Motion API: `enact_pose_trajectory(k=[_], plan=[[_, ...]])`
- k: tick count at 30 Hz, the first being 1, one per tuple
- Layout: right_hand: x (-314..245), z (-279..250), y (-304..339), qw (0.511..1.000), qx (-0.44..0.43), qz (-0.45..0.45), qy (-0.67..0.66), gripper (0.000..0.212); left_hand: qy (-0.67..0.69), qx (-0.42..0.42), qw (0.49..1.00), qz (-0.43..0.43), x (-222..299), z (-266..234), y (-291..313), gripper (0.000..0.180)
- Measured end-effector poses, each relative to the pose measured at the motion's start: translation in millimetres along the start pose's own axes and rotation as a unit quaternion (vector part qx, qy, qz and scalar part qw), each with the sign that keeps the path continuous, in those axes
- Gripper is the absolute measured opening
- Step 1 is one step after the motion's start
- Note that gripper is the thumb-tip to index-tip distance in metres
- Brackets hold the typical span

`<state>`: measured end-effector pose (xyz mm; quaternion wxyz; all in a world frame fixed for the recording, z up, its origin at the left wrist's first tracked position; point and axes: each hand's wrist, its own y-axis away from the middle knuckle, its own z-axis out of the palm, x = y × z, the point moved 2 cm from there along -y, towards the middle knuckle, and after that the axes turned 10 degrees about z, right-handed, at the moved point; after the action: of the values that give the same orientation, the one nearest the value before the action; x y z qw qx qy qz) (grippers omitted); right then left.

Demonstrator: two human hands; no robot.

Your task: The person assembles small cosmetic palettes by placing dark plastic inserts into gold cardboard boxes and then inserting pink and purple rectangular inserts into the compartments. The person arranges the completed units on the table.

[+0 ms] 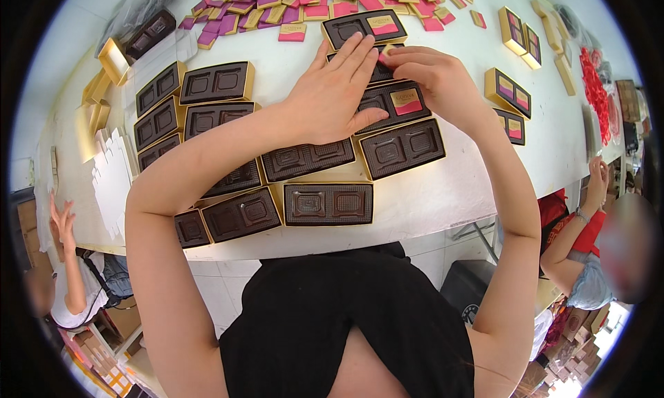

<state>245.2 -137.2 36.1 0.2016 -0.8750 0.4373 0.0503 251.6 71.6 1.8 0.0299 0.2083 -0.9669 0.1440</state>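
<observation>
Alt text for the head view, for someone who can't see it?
The person's right hand holds a pink-and-gold wrapped chocolate at a two-compartment box, the left hand spread over neighbouring boxes. Nearer boxes have unfilled brown trays; pink and purple chocolates are heaped beyond.

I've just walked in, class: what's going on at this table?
The person's right hand pinches a small square at a dark-lined box, while the left hand spreads flat over it. The next box beyond and the next box nearer each show one pink square on the right. Farther back lies a colourful pile.
</observation>
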Motion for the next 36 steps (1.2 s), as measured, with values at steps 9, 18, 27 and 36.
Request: enact_pose_trajectory(k=[9,18,27,36], plan=[[-14.6,18.9,2.7,0.997,0.065,0.016,0.029,0.033,-0.007,-0.027,1.000,-0.001,1.0,-0.4,-1.6,0.081],[1.6,13.4,10.4,0.997,0.065,0.013,-0.050,0.034,0.002,-0.018,1.000,0.003,0.6,1.1,-2.0,0.080],[86.3,-8.3,4.0,0.919,0.187,0.314,-0.145,0.022,-0.059,-0.012,0.993,0.098,3.1,-17.2,-22.2,0.071],[101.3,26.9,-10.3,0.954,0.111,0.217,0.174,0.018,0.038,-0.028,0.984,0.172,-20.0,7.6,-38.4,0.055]])
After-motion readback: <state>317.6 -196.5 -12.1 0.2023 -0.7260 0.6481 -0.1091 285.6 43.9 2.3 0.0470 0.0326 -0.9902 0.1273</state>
